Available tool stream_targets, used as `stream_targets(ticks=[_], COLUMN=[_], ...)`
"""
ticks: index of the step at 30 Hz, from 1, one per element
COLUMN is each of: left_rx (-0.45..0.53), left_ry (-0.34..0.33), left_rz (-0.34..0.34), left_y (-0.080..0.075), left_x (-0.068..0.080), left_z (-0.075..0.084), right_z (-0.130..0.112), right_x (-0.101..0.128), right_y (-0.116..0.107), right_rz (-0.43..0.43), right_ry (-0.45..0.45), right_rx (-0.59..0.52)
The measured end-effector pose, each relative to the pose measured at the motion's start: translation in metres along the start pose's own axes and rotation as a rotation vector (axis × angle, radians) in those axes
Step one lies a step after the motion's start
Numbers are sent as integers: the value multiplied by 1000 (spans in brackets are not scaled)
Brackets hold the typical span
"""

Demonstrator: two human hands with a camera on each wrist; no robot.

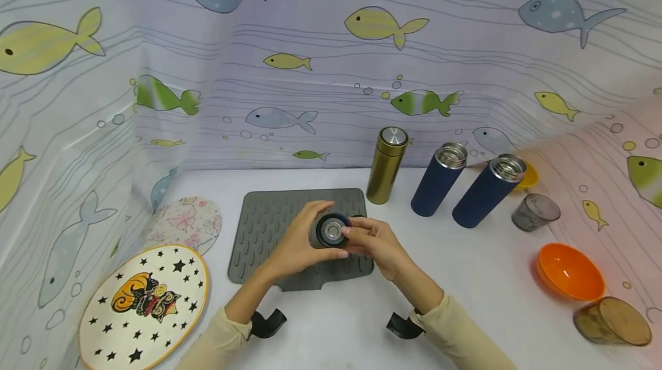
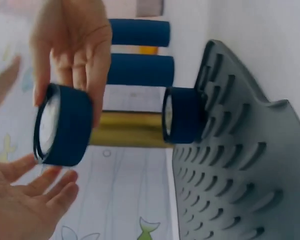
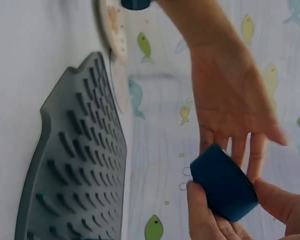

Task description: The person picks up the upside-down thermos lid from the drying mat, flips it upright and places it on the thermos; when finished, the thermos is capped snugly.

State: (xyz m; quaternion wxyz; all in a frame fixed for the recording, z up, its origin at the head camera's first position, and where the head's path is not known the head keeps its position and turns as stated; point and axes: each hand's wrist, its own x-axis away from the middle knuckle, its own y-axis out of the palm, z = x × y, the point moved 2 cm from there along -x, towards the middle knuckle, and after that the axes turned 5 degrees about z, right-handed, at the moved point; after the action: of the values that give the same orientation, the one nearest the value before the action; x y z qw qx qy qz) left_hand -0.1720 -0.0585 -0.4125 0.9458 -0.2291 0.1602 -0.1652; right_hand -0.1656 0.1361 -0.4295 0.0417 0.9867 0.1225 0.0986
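Note:
My right hand (image 1: 353,235) pinches a dark blue flask lid (image 1: 331,231) with a silver inside, held just above the grey ridged mat (image 1: 269,220). In the right wrist view its fingers (image 3: 205,215) and thumb close on the lid (image 3: 222,182). My left hand (image 1: 310,235) is beside the lid with its fingers spread. The left wrist view shows its palm (image 2: 25,195) open under the lid (image 2: 60,125). A second blue lid (image 2: 182,115) stands on the mat (image 2: 240,150).
A gold flask (image 1: 386,164) and two uncapped blue flasks (image 1: 439,180) (image 1: 488,191) stand behind the mat. At the right are a grey cup (image 1: 535,212), an orange bowl (image 1: 569,271) and a wooden block (image 1: 612,321). Two decorated plates (image 1: 145,307) (image 1: 183,223) lie at the left.

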Motion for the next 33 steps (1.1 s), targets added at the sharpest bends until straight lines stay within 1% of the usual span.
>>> stream_targets(ticks=[1,2,3,4,6,8,9,11,12,14,16,18,20,22,23,25,27,29,30,33], left_rx=[49,104,159,204,281,327,337,346,346,335,331,315,291,250,227,196,177,166,157,132], left_ry=[-30,-51,-71,-84,-92,-76,-81,-78,-73,-54,-21,23,50,65,68,68,76,73,75,71], left_rz=[-6,-12,-19,-29,-58,-91,-108,-145,-165,-202,-233,-244,-227,-180,-151,-90,-35,4,20,52], left_y=[-2,-4,-6,-8,-10,-11,-11,-10,-9,-6,-1,6,14,21,24,29,32,33,33,33], left_x=[-1,-2,-4,-5,-9,-12,-13,-15,-15,-16,-16,-17,-17,-17,-18,-20,-26,-34,-39,-59], left_z=[0,0,0,0,1,0,0,0,1,3,5,7,8,10,11,13,16,21,24,36], right_z=[-2,-4,-5,-7,-9,-9,-9,-9,-9,-8,-7,-6,-5,-4,-4,-4,-5,-8,-9,-16], right_x=[2,5,8,12,17,23,25,29,30,32,33,33,32,32,31,30,27,23,20,9], right_y=[0,1,1,1,2,1,0,-3,-5,-7,-10,-12,-13,-15,-17,-22,-30,-42,-49,-72], right_rz=[32,59,83,107,149,181,195,200,194,185,182,183,183,193,201,238,312,429,504,764], right_ry=[-43,-114,-203,-304,-547,-799,-900,-1074,-1143,-1273,-1389,-1490,-1567,-1605,-1607,-1569,-1491,-1387,-1327,-1135], right_rx=[38,88,160,246,444,638,733,877,937,1035,1096,1123,1121,1117,1112,1095,1059,997,957,807])
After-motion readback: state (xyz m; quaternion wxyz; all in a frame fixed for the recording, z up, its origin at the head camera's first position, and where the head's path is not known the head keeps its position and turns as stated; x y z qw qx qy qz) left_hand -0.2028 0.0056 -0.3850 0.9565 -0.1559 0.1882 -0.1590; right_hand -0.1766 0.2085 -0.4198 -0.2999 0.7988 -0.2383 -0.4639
